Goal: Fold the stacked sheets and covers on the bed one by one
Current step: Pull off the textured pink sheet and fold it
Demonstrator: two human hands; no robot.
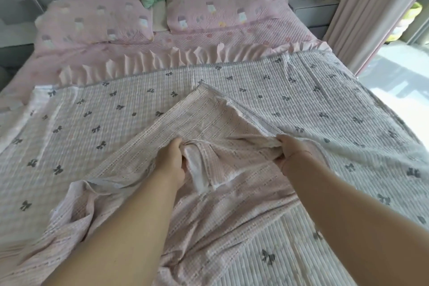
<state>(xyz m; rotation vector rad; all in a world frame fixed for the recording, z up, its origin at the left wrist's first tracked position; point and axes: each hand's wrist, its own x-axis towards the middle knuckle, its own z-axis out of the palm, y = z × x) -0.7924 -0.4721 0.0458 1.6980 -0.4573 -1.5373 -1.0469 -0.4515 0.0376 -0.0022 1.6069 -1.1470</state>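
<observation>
Since the cover (278, 104) is thin quilted cloth, I'd judge it light, soft and floppy: no stiffness, sags between grip points, but textured enough not to slip. It lies spread over the near half of the bed (21, 81), short of the pillows (97, 23), with one corner turned back toward the bed's middle so the underside shows. Left hand (173, 160) has its fingers curled round a bunched fold of that turned-back part; right hand (291, 153) pinches the hemmed edge just right of it, fabric gathered between thumb and fingers. Both hands sit close together, near the middle of the cover, on the bed's near side. Best hold, as I read it: on the hem or at corners, hands apart along one edge, so the edge stays taut and the fold line runs straight; grabbing mid-panel just makes bunches. Look: top face white-grey with ribbed quilting lines and scattered dark grey bows; underside pale pink with a fine grid of stitch marks; grey binding at the far edge. A pink ruffled strip (162, 62) shows past that far edge, toward the pillows, likely another layer beneath. Cover is wrinkled near the hands, flatter toward the bed's left side. Fold looks barely started.
</observation>
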